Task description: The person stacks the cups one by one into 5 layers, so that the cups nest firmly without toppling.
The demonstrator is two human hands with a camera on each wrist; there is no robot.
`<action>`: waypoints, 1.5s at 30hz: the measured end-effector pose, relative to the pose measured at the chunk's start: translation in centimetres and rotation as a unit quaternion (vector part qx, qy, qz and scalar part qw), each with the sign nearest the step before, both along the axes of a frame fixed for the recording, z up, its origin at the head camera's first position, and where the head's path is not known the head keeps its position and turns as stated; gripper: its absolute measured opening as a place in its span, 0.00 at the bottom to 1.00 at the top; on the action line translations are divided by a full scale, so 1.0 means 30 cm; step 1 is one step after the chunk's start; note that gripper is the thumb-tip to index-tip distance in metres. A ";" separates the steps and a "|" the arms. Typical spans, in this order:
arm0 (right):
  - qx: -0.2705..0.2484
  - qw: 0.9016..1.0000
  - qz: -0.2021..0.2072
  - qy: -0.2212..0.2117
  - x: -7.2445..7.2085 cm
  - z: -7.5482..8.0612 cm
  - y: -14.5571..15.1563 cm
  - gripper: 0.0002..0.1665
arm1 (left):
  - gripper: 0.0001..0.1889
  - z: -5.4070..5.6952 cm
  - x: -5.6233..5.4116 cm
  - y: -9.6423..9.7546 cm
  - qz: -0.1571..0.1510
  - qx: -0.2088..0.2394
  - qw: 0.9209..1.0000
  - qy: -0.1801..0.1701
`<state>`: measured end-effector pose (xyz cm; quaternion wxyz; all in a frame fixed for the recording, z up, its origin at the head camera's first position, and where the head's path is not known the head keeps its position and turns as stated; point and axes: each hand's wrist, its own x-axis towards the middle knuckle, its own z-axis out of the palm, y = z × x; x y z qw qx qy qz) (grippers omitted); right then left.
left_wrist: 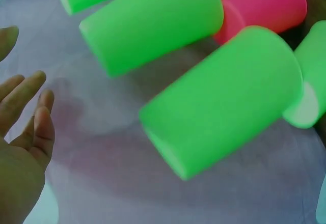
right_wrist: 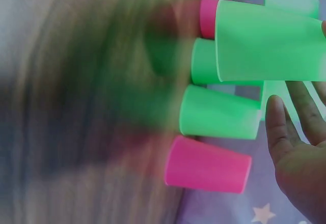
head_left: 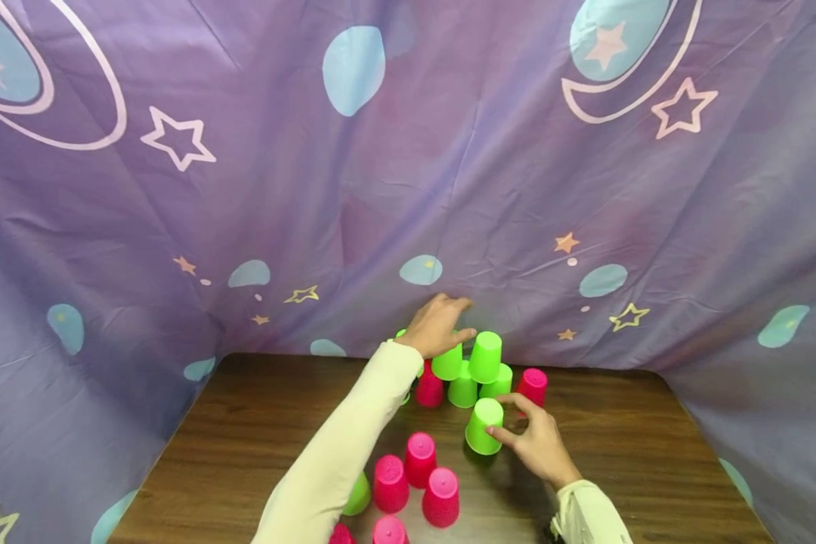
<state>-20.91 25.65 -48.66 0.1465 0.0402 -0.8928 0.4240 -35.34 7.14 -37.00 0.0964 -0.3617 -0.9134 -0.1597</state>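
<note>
A: Right hand [head_left: 537, 446]?
B: Fingers clamped on an inverted green cup [head_left: 483, 428], in front of the green cup stack [head_left: 486, 357].
A: Left hand [head_left: 438, 326]?
B: Fingers apart, just above the stack. Pink cups [head_left: 440, 499] stand before it on the counter [head_left: 265, 423].

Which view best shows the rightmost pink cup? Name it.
The right wrist view: the pink cup appears large and whole, nothing covering it. The head view shows it smaller, partly behind the right hand; the left wrist view doesn't show it.
</note>
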 end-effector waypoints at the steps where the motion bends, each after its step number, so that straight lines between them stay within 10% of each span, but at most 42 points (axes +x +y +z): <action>1: 0.003 1.000 0.001 0.004 -0.005 0.006 0.008 0.26 | 0.28 0.006 0.001 -0.016 0.000 0.008 1.000 0.000; 16: 0.047 0.997 -0.007 0.068 -0.083 0.135 0.119 0.26 | 0.23 0.021 0.079 -0.310 0.010 0.125 0.992 0.004; 29: 0.067 0.995 -0.022 0.074 -0.149 0.203 0.206 0.26 | 0.14 -0.154 0.248 -0.561 0.007 0.152 0.986 -0.062; 45: 0.063 0.996 -0.054 0.041 -0.239 0.165 0.244 0.27 | 0.19 -0.351 0.424 -0.690 -0.012 0.135 0.970 -0.204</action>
